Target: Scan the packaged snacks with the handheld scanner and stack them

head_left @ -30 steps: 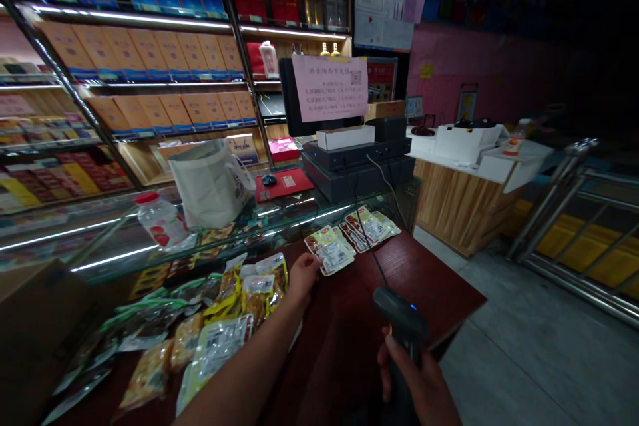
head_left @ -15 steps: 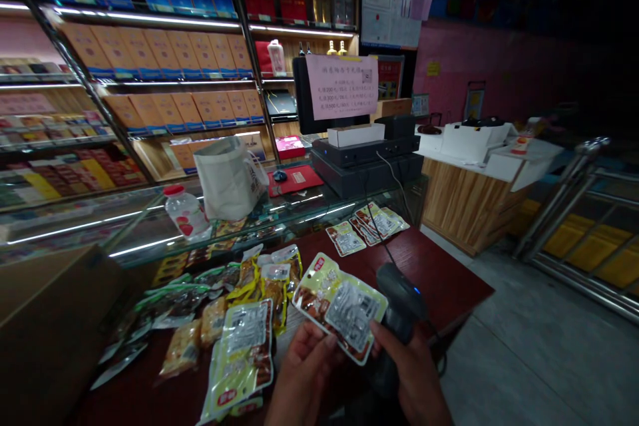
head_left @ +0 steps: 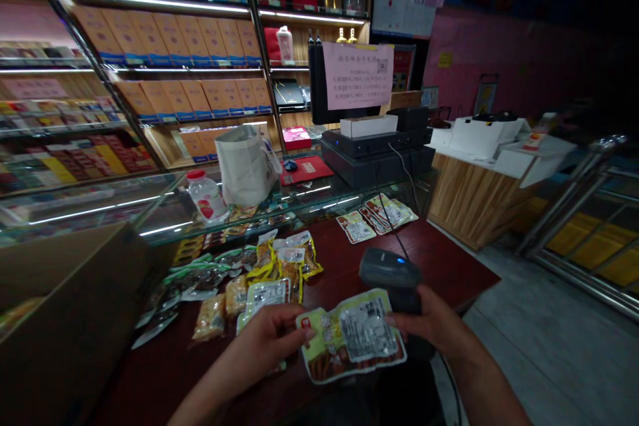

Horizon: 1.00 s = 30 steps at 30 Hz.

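Observation:
A flat snack packet (head_left: pixel 344 339) with a silver label and barcode is tilted toward me at the lower middle. My left hand (head_left: pixel 264 339) pinches its left edge between thumb and fingers. My right hand (head_left: pixel 439 323) is closed around a black handheld barcode scanner (head_left: pixel 389 273), its thumb at the packet's right edge. The scanner's head points left above the packet, with a blue light on top. Partly hidden behind my left hand lies another similar packet (head_left: pixel 269 296).
Yellow-edged snack bags (head_left: pixel 284 259), green-topped bags (head_left: pixel 214 269) and bread-like packs (head_left: pixel 210 316) lie left of centre. A cardboard box (head_left: pixel 74 293) stands at left. More flat packets (head_left: pixel 357 226) lie behind the scanner; its cable runs toward the cash drawer (head_left: pixel 379 163).
The held packet has turned flatter and moved lower. My left hand has shifted left to its end. The scanner has swung to point left, and the view has shifted slightly.

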Each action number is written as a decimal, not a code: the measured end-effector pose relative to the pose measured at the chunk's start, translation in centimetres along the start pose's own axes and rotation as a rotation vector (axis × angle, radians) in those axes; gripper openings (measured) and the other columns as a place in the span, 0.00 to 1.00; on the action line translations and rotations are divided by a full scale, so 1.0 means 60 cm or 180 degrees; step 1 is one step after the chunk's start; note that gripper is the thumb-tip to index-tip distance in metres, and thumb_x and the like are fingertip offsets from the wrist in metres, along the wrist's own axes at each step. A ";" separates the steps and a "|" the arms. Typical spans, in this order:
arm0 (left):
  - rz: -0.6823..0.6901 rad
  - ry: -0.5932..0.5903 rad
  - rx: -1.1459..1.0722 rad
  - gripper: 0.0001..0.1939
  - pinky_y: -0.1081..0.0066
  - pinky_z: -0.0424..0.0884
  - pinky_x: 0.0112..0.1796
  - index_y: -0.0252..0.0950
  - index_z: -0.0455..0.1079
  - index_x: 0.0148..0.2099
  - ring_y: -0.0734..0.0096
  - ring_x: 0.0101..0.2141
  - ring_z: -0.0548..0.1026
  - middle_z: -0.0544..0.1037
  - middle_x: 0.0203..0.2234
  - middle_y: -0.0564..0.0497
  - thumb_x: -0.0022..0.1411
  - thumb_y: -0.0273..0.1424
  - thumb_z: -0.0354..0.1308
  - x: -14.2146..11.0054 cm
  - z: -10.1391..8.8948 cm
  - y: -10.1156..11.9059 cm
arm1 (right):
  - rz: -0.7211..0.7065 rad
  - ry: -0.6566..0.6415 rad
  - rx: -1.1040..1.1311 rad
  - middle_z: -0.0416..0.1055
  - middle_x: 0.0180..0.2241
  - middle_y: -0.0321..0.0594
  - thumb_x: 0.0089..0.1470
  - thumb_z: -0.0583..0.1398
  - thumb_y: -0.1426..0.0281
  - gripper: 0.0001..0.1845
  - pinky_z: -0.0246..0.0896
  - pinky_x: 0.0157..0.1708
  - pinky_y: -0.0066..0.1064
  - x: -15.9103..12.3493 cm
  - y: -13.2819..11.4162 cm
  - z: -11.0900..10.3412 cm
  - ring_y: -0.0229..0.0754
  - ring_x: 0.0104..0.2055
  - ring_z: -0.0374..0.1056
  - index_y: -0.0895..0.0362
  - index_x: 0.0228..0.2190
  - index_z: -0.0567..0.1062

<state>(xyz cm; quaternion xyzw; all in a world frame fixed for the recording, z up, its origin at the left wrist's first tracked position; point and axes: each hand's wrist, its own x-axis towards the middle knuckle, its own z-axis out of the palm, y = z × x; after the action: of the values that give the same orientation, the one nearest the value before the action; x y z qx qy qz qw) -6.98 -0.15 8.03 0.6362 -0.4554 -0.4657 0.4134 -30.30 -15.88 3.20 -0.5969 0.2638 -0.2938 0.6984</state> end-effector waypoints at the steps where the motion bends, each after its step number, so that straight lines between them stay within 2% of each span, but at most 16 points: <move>1: 0.0066 -0.0107 0.0273 0.18 0.77 0.67 0.33 0.32 0.76 0.33 0.71 0.31 0.71 0.77 0.30 0.48 0.56 0.45 0.63 -0.007 -0.001 0.004 | -0.0052 -0.0112 -0.0093 0.78 0.37 0.41 0.40 0.71 0.68 0.25 0.67 0.37 0.33 0.003 -0.004 -0.001 0.43 0.36 0.72 0.61 0.42 0.76; 4: 0.0032 -0.0217 0.0792 0.22 0.80 0.62 0.26 0.32 0.74 0.31 0.76 0.24 0.66 0.73 0.23 0.51 0.61 0.48 0.56 -0.021 0.000 0.007 | -0.0195 -0.0339 -0.0382 0.76 0.44 0.42 0.39 0.71 0.69 0.30 0.65 0.48 0.36 0.015 -0.006 0.000 0.45 0.45 0.71 0.60 0.46 0.74; 6: -0.0180 -0.0079 0.0761 0.26 0.79 0.58 0.22 0.33 0.72 0.31 0.77 0.19 0.63 0.69 0.18 0.53 0.59 0.53 0.55 -0.022 0.002 -0.005 | -0.0224 -0.0333 -0.0522 0.76 0.43 0.43 0.41 0.70 0.67 0.28 0.65 0.47 0.35 0.022 -0.002 0.004 0.44 0.44 0.71 0.61 0.45 0.73; 9: -0.0336 0.0470 0.0204 0.31 0.78 0.60 0.21 0.33 0.70 0.33 0.75 0.18 0.65 0.70 0.15 0.52 0.51 0.60 0.57 -0.014 0.008 -0.040 | -0.0096 0.0083 -0.0549 0.73 0.28 0.37 0.49 0.66 0.57 0.28 0.65 0.30 0.30 0.029 0.007 0.014 0.39 0.28 0.68 0.62 0.45 0.70; 11: -0.0355 0.0908 -0.0272 0.34 0.77 0.63 0.23 0.33 0.69 0.34 0.74 0.19 0.68 0.73 0.17 0.50 0.46 0.61 0.60 -0.007 0.017 -0.068 | -0.0085 0.0524 -0.0308 0.69 0.24 0.34 0.52 0.63 0.51 0.30 0.61 0.24 0.28 0.026 0.012 0.025 0.36 0.23 0.64 0.61 0.46 0.66; 14: -0.0480 0.1444 -0.0872 0.36 0.76 0.66 0.25 0.33 0.68 0.39 0.72 0.21 0.72 0.77 0.22 0.48 0.43 0.61 0.62 0.001 0.036 -0.104 | -0.0014 0.0742 0.0387 0.70 0.31 0.36 0.52 0.63 0.49 0.31 0.65 0.28 0.29 0.007 0.017 0.046 0.37 0.28 0.67 0.58 0.47 0.64; 17: -0.0495 0.1849 -0.1179 0.38 0.71 0.72 0.29 0.34 0.68 0.40 0.64 0.26 0.78 0.80 0.26 0.46 0.39 0.61 0.65 0.006 0.056 -0.123 | 0.0224 0.0535 0.0591 0.70 0.28 0.36 0.56 0.59 0.48 0.30 0.66 0.28 0.29 -0.023 0.021 0.075 0.38 0.26 0.68 0.58 0.48 0.65; 20: -0.0376 0.2039 -0.1310 0.36 0.68 0.75 0.34 0.34 0.69 0.37 0.56 0.34 0.80 0.81 0.30 0.46 0.36 0.59 0.67 0.010 0.070 -0.127 | 0.0237 0.0159 0.0249 0.67 0.21 0.36 0.56 0.56 0.44 0.31 0.64 0.25 0.28 -0.047 0.026 0.106 0.37 0.21 0.65 0.61 0.43 0.69; 23: -0.0314 0.2099 -0.1396 0.35 0.66 0.76 0.35 0.34 0.71 0.37 0.54 0.37 0.80 0.81 0.32 0.47 0.37 0.58 0.67 0.013 0.078 -0.124 | 0.0144 -0.0028 0.0212 0.65 0.19 0.36 0.52 0.58 0.41 0.32 0.61 0.21 0.27 -0.062 0.025 0.134 0.35 0.18 0.61 0.60 0.33 0.72; 26: -0.0251 0.2093 -0.1426 0.35 0.63 0.77 0.38 0.34 0.71 0.38 0.54 0.36 0.80 0.81 0.32 0.48 0.37 0.58 0.67 0.014 0.084 -0.122 | 0.0092 0.0176 0.0276 0.62 0.17 0.34 0.51 0.59 0.41 0.32 0.59 0.19 0.24 -0.071 0.017 0.153 0.32 0.16 0.58 0.60 0.27 0.70; 30: -0.0239 0.2148 -0.1379 0.34 0.62 0.77 0.40 0.34 0.71 0.36 0.55 0.35 0.80 0.80 0.31 0.49 0.38 0.58 0.67 0.015 0.087 -0.125 | 0.0133 0.0349 0.0270 0.63 0.17 0.33 0.48 0.60 0.40 0.33 0.58 0.17 0.23 -0.074 0.007 0.161 0.31 0.16 0.57 0.60 0.29 0.71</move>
<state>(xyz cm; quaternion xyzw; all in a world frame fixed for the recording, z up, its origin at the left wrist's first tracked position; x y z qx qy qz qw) -10.43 0.30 -0.47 0.6677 -0.1617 -0.3306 0.6470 -26.37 -6.07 4.29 -0.5442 0.3014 -0.3222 0.7136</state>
